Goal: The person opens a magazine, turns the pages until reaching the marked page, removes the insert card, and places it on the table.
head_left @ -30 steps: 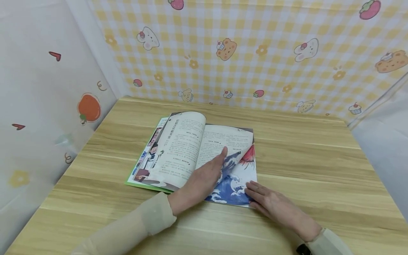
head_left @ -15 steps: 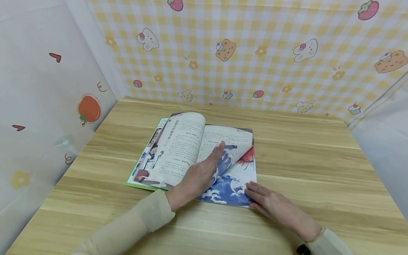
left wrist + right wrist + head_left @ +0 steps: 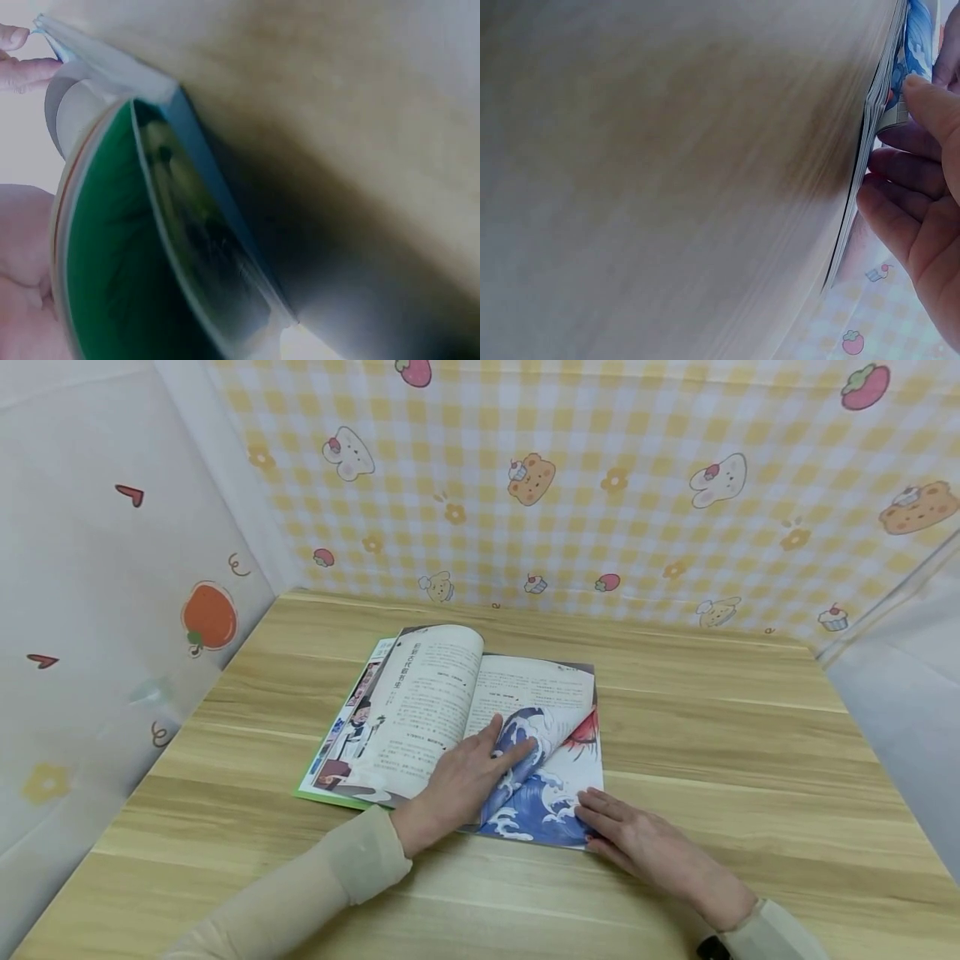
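An open magazine (image 3: 442, 710) with a green-edged cover lies on the table. Its left pages arch up; the right side shows a text page over a blue wave picture (image 3: 555, 793). My left hand (image 3: 461, 777) rests across the middle of the magazine, its extended fingers on a leaf (image 3: 517, 752) whose lower corner is folded back. My right hand (image 3: 637, 839) lies at the lower right corner, fingertips on the wave page. In the right wrist view, a fingertip (image 3: 922, 86) touches that corner, other fingers lie along the edge. The left wrist view shows the lifted pages' green side (image 3: 112, 225).
A wood-grain table (image 3: 735, 752) surrounds the magazine. Behind it hangs a yellow-checked cloth (image 3: 645, 510) with cartoon prints, and a white printed cloth (image 3: 97, 568) stands at the left.
My left hand has shifted slightly left and down, its fingers now spread on the leaf. More of the leaf's wave-printed back shows. The right hand stays at the corner.
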`<state>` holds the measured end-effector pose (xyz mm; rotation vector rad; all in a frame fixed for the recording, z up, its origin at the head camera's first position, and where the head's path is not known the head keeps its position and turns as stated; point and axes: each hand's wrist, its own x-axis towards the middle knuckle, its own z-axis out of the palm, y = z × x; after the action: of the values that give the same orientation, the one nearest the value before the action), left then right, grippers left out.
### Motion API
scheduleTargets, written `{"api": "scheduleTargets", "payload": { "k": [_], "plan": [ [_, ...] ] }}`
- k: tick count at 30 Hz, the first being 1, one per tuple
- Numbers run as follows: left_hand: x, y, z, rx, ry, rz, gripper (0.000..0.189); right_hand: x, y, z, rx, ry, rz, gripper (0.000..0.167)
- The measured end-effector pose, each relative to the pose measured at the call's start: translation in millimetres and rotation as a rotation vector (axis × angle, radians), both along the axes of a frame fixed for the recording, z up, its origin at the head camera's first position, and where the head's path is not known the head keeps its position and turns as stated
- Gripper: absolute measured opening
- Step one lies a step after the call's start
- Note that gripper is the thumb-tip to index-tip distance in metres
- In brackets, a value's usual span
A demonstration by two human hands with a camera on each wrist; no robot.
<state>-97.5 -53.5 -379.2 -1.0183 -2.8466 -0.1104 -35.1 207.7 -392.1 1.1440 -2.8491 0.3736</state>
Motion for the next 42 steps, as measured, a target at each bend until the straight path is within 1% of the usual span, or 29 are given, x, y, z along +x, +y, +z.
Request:
{"api": "scheduleTargets", "payload": {
  "k": [3,5,7,9,10,13,15,17,21,23,26,29,31,33,35,38,40,42],
  "plan": [
    [0.0,0.3,-3.4,-0.064,0.006,-0.016,0.059,0.1,0,-0.2,-0.004,0.01,0.003,0.038],
    [-0.2,0.7,-4.9,-0.087,0.033,-0.022,0.053,0.2,0,-0.2,-0.008,0.013,0.004,0.038],
    [-0.1,1.2,-5.9,-0.097,0.085,-0.018,0.048,0.3,0,-0.2,-0.009,0.012,0.004,0.038],
    [0.4,1.4,-7.1,-0.098,0.138,-0.007,0.046,0.4,-1,0.1,-0.01,0.007,0.003,0.038],
    [0.7,1.6,-7.8,-0.098,0.164,0.002,0.046,0.5,-1,0.1,-0.01,0.008,0.004,0.038],
    [1.7,2.2,-9.8,-0.12,0.228,0.021,0.06,0.5,-1,0.2,-0.011,0.006,0.005,0.038],
    [2.3,2.7,-10.3,-0.147,0.252,0.02,0.067,0.5,-1,0.2,-0.011,0.007,0.006,0.038],
    [3.1,3.1,-9.9,-0.172,0.256,0.006,0.068,0.4,-1,0.0,-0.011,0.008,0.008,0.038],
    [4.2,3.3,-7.8,-0.201,0.223,-0.047,0.056,0.2,-1,-0.4,-0.011,0.014,0.014,0.039],
    [4.7,2.7,-6.7,-0.214,0.21,-0.067,0.054,0.0,-1,-0.6,-0.012,0.012,0.015,0.038],
    [5.0,1.0,-5.3,-0.241,0.219,-0.081,0.051,-0.2,-1,-0.5,-0.011,0.008,0.016,0.038],
    [5.2,-2.1,-4.8,-0.245,0.203,-0.087,0.046,-0.2,-1,0.1,-0.01,0.004,0.013,0.038],
    [5.2,-4.5,-4.0,-0.235,0.174,-0.087,0.044,-0.2,-1,0.6,-0.008,0.0,0.012,0.038],
    [4.4,-7.1,-3.7,-0.207,0.127,-0.08,0.042,-0.1,-1,1.2,-0.008,-0.01,0.009,0.039],
    [3.6,-10.3,-3.1,-0.173,0.072,-0.065,0.047,0.1,-1,1.7,-0.008,-0.019,0.008,0.039],
    [2.4,-15.9,-2.2,-0.145,-0.021,-0.032,0.06,0.1,-1,1.8,-0.01,-0.018,0.009,0.039],
    [2.3,-20.2,-1.2,-0.136,-0.08,-0.008,0.063,0.0,-1,1.4,-0.009,-0.013,0.01,0.039],
    [2.5,-24.0,-0.3,-0.131,-0.105,0.011,0.06,0.0,0,0.6,-0.006,-0.008,0.009,0.04]
  ]
}}
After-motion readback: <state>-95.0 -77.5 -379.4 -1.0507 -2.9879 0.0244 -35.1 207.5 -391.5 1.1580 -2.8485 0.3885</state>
